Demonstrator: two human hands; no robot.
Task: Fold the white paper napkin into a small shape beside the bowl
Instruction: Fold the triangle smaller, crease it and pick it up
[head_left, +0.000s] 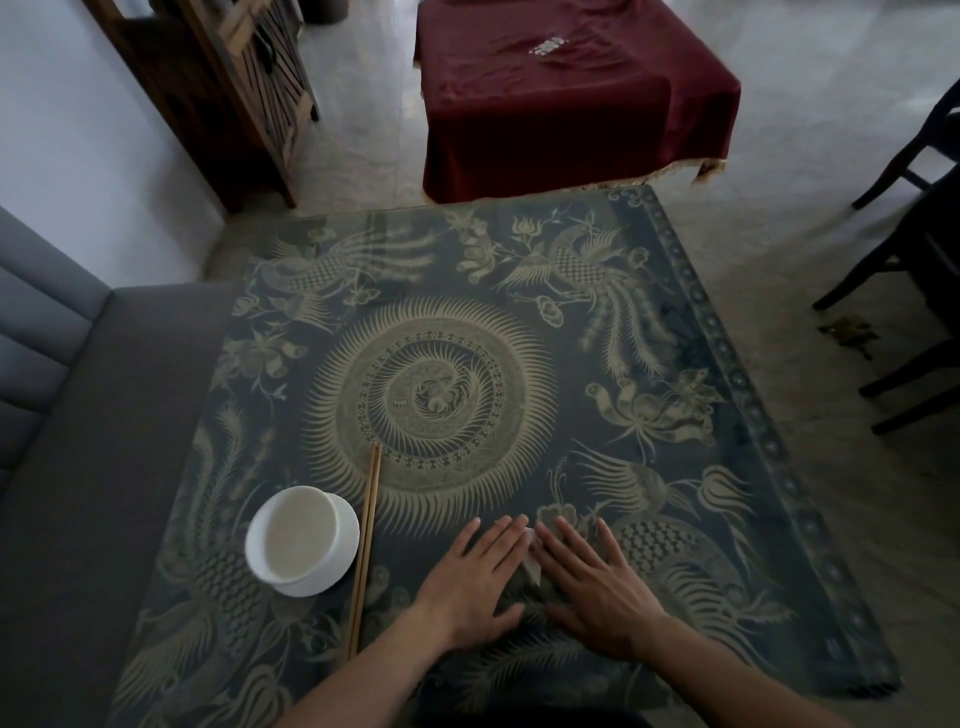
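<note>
Both hands flat on the table (519, 270), palms down, fingers spread and straight, gripping nothing. Left hand (475, 579) and right hand (592, 587) angle toward each other, fingertips nearly meeting.

Napkin (533, 558) is almost fully hidden under them. I only see a white sliver in the gap between the two index fingers, plus a small corner poking out just below that gap. Already folded down small, I'd say; exact shape I can't tell.

Bowl (301, 540) sits well left of the left hand's fingers, on a saucer. Chopsticks (366, 551) lie between bowl and left hand, clear of both.

Step in hand, my read: pressing a crease flat. Task looks late-stage, since what shows of the paper is tiny.

Next move needs:
- lift one palm, keep the other pinning, so the paper doesn't spring open
- check the shape, then either another fold or slide it left toward the bowl
- sliding left means passing the chopsticks; go around their near end or lift over.

Thin paper, so light pinch only.
</note>
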